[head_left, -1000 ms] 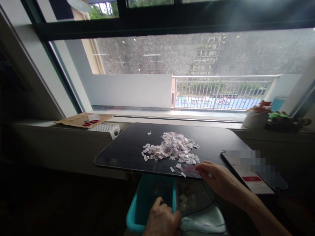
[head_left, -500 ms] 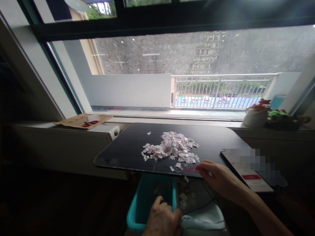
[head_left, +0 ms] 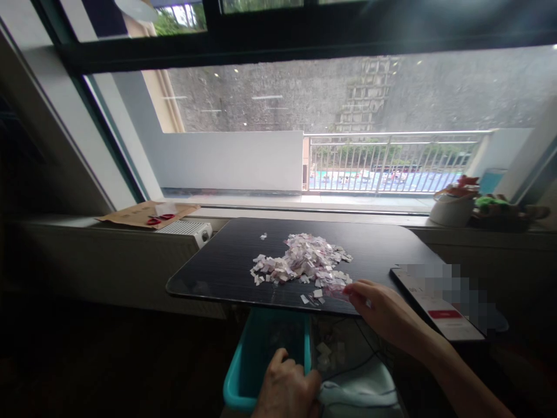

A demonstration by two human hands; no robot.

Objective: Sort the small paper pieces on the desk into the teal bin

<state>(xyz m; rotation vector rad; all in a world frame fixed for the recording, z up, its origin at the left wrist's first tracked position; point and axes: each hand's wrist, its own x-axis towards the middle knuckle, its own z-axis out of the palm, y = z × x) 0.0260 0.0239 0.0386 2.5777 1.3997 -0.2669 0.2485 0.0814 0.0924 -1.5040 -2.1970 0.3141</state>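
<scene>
A heap of small pale paper scraps lies on the dark tabletop, with a few loose pieces near its front edge. My right hand is closed on a pinkish translucent sheet, which touches the near right side of the heap. Below the table edge, my left hand is closed at the right rim of a teal bin, its fingers curled on the bin side and its thumb to the right. Beside the bin, a clear container holds several pale scraps.
A phone with a lit screen, partly blurred out, lies at the table's right edge. Dark cables cross the clear container. Red-handled scissors rest on brown paper by the window. A white pot stands on the right sill.
My right hand and the pinkish sheet have shifted slightly up and left, toward the heap. A scrap seen falling past the table edge is gone from there. My left hand stays put.
</scene>
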